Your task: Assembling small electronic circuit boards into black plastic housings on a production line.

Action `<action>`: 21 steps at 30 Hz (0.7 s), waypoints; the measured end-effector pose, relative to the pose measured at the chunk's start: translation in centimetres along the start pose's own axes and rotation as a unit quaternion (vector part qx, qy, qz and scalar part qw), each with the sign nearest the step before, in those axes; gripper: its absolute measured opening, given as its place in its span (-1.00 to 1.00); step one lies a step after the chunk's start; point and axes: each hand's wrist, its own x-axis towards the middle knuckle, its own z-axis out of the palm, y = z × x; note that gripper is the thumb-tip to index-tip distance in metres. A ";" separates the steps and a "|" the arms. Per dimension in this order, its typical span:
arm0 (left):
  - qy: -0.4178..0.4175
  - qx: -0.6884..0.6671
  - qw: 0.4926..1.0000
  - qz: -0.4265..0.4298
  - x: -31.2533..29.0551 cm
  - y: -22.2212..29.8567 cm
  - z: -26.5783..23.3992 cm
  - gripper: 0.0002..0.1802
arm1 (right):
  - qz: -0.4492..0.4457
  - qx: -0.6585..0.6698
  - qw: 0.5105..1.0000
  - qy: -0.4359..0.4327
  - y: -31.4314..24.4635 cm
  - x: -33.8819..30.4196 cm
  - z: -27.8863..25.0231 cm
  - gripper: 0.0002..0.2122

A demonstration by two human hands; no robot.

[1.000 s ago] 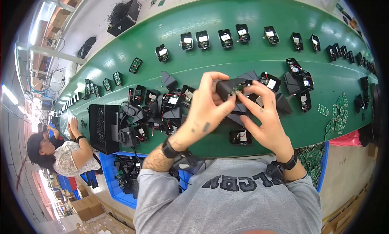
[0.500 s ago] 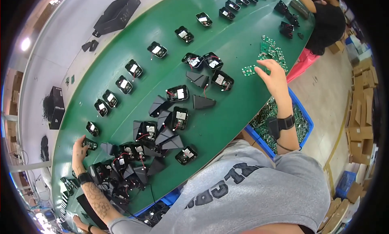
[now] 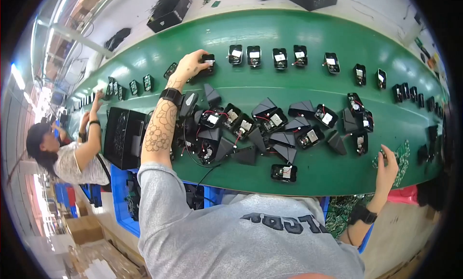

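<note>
At the far row of housings, my left hand (image 3: 193, 65) is closed on a small black plastic housing (image 3: 209, 62), its fingers over the top edge. Over at the right, my right hand (image 3: 387, 172) is beside a pile of green circuit boards (image 3: 403, 156). Its thumb and forefinger are apart, and the gap between them looks dark. One board (image 3: 375, 161) shows just left of those fingers. Black housings with white parts and red wires, such as this one (image 3: 283, 173), lie between my arms. Among them are wedge-shaped black covers (image 3: 284, 152).
Spaced housings (image 3: 280, 59) line the far side of the green table (image 3: 231, 25). A black box (image 3: 120, 136) stands left of my arm. Blue bins (image 3: 126, 220) sit below the near edge. A co-worker (image 3: 62, 156) works at the left. A black cable (image 3: 193, 160) crosses near the covers.
The view has swung left, bringing a co-worker and the black box into sight. My left hand is still at a housing in the far row; my right remains by the circuit boards, its fingers closer together.
</note>
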 end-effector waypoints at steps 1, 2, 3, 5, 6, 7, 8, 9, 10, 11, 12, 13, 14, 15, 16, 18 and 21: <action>0.007 0.014 1.000 -0.011 -0.8 -0.6 -0.1 -0.54 | -0.012 0.004 1.000 -0.005 -0.5 0.7 0.2 -0.79; 0.010 0.027 0.999 -0.018 -1.3 -0.9 -0.1 -0.55 | -0.004 0.012 1.000 0.017 -1.7 0.9 0.3 -0.79; 0.009 0.026 0.999 -0.019 -1.5 0.2 -0.6 -0.55 | 0.010 0.016 0.999 0.043 -2.8 0.8 0.2 -0.79; -0.029 -0.038 0.998 -0.038 -2.5 2.3 -1.7 -0.56 | 0.026 0.034 0.996 0.075 -5.2 1.1 -0.1 -0.79; -0.029 -0.038 0.998 -0.039 -3.1 2.3 -1.7 -0.56 | 0.041 0.054 0.992 0.107 -6.2 1.3 -0.3 -0.79; 0.032 -0.219 0.975 -0.014 -3.8 2.3 -1.8 -0.56 | 0.039 0.054 0.992 0.105 -6.6 1.5 -0.4 -0.79; 0.090 -0.392 0.915 0.012 -4.7 2.5 -1.6 -0.56 | -0.001 0.096 0.986 0.135 -6.9 1.6 -0.6 -0.76; 0.083 -0.398 0.912 -0.049 -5.7 5.8 -3.1 -0.57 | -0.029 0.131 0.977 0.168 -7.0 1.2 -0.7 -0.74; 0.089 -0.561 0.819 -0.083 -7.3 9.2 -3.7 -0.57 | -0.022 0.125 0.978 0.166 -7.8 1.1 -0.7 -0.74; 0.057 -0.622 0.774 -0.102 -9.2 12.1 -4.6 -0.57 | 0.047 0.202 0.965 0.159 -9.0 1.2 -0.5 -0.74; 0.020 -0.651 0.749 -0.121 -10.8 14.8 -5.0 -0.56 | 0.118 0.269 0.943 0.154 -10.1 1.0 -1.1 -0.73; -0.013 -0.668 0.731 -0.137 -12.5 18.2 -5.3 -0.52 | 0.109 0.361 0.920 0.104 -10.2 1.0 -0.5 -0.71; -0.067 -0.704 0.694 -0.133 -14.3 20.7 -5.3 -0.46 | 0.113 0.465 0.877 0.052 -11.0 1.3 1.1 -0.67; -0.125 -0.730 0.657 -0.139 -15.5 21.7 -4.4 -0.44 | 0.109 0.506 0.856 0.007 -12.6 1.4 2.2 -0.66; -0.177 -0.738 0.629 -0.168 -16.5 23.1 -4.1 -0.46 | 0.118 0.545 0.829 -0.043 -13.9 1.5 3.4 -0.65; -0.234 -0.747 0.593 -0.189 -17.7 25.2 -3.1 -0.46 | 0.124 0.617 0.770 -0.103 -16.1 1.2 5.1 -0.62; -0.181 -0.719 0.652 -0.160 -18.8 26.8 -0.8 -0.47 | 0.180 0.690 0.672 -0.199 -18.9 0.4 6.6 -0.79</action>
